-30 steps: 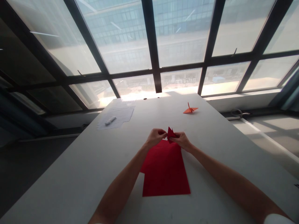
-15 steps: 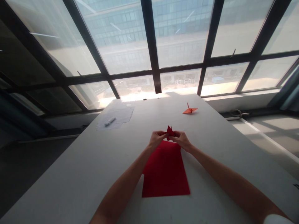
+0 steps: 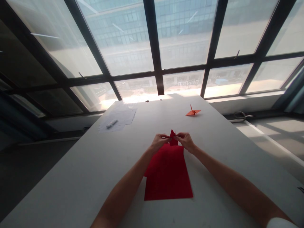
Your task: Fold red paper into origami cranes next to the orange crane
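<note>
A small folded red paper piece (image 3: pixel 174 141), with pointed tips at its top, is held up between my two hands. My left hand (image 3: pixel 160 141) pinches its left side, fingers closed. On the other side, my right hand (image 3: pixel 186 140) grips it between thumb and fingers. Just below lie flat red paper sheets (image 3: pixel 169 174), overlapping, their top edge close under the folded piece. Farther off to the right stands an orange paper crane (image 3: pixel 193 112) with its wings spread.
The white table (image 3: pixel 99 177) stretches ahead to tall windows (image 3: pixel 182 34). At the far left lie thin white papers (image 3: pixel 127 115) with a white roll-shaped object (image 3: pixel 112 123) on top. A coiled cable (image 3: pixel 239 115) sits beyond the table's right edge.
The folded red paper has tilted and dropped slightly, showing more of its lower part. The fingers of my right hand have drawn back a little toward its edge.
</note>
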`<action>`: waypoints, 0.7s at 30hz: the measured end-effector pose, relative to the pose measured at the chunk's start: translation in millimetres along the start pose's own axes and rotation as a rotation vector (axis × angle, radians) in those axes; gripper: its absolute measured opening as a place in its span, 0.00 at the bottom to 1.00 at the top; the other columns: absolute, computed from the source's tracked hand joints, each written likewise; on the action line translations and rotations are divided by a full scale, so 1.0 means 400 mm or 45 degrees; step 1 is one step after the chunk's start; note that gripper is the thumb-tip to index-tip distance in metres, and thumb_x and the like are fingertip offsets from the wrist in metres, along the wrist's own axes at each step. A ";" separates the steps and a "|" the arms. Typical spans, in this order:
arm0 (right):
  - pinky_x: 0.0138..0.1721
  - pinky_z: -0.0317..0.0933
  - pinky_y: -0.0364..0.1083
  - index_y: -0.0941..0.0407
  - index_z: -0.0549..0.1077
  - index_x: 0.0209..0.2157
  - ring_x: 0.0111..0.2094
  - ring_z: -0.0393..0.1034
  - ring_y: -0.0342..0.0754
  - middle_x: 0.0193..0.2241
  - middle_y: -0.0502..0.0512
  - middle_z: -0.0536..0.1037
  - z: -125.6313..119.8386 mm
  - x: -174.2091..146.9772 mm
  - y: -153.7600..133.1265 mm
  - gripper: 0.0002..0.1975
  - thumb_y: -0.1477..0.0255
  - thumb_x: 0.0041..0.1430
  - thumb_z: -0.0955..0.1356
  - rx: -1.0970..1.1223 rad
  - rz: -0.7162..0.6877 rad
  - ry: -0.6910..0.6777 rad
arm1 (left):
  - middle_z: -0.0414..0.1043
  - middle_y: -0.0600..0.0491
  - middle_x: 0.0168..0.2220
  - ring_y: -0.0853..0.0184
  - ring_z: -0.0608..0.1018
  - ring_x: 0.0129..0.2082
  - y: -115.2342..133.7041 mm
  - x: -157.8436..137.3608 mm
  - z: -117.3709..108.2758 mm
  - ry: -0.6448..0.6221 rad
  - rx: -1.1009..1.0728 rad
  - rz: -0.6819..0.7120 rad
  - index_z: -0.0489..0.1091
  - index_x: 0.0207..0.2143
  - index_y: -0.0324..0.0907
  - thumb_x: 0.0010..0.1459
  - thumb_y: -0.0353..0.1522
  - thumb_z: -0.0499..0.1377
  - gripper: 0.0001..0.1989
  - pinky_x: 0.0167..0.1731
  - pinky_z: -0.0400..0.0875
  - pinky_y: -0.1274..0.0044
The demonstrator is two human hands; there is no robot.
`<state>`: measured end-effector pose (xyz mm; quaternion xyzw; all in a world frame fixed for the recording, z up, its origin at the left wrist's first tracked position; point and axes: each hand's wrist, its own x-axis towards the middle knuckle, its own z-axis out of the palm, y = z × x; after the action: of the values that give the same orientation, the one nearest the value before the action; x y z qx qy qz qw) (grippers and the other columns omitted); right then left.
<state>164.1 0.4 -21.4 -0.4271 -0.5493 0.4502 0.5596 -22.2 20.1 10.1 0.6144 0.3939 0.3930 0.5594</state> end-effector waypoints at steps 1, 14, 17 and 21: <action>0.31 0.65 0.46 0.58 0.81 0.29 0.27 0.72 0.49 0.26 0.57 0.81 0.002 0.000 -0.001 0.18 0.56 0.48 0.73 0.017 0.005 0.021 | 0.77 0.49 0.28 0.65 0.77 0.29 0.001 -0.001 0.001 -0.001 -0.012 0.004 0.79 0.28 0.36 0.44 0.41 0.71 0.16 0.32 0.70 0.76; 0.28 0.63 0.45 0.58 0.79 0.26 0.26 0.69 0.47 0.23 0.54 0.79 0.014 -0.003 -0.016 0.18 0.55 0.46 0.74 0.068 0.004 0.166 | 0.79 0.46 0.29 0.63 0.78 0.29 -0.020 0.001 0.014 0.040 -0.046 -0.011 0.79 0.31 0.35 0.45 0.46 0.69 0.21 0.30 0.70 0.75; 0.28 0.62 0.44 0.58 0.80 0.30 0.26 0.69 0.47 0.25 0.55 0.79 0.015 -0.005 -0.014 0.18 0.55 0.48 0.73 0.052 0.004 0.125 | 0.79 0.47 0.28 0.63 0.78 0.29 -0.025 0.003 0.012 0.045 -0.060 0.005 0.79 0.28 0.35 0.46 0.46 0.69 0.21 0.30 0.70 0.75; 0.27 0.61 0.44 0.59 0.80 0.30 0.25 0.69 0.46 0.24 0.55 0.79 0.013 -0.007 -0.010 0.19 0.55 0.48 0.74 0.045 0.031 0.102 | 0.79 0.45 0.31 0.62 0.79 0.31 -0.032 0.005 0.017 0.023 -0.091 -0.003 0.78 0.32 0.35 0.48 0.46 0.68 0.22 0.32 0.72 0.74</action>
<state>159.1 -3.3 -18.0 -0.4415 -0.5130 0.4492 0.5832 -15.7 20.3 -3.2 0.5899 0.3853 0.4117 0.5780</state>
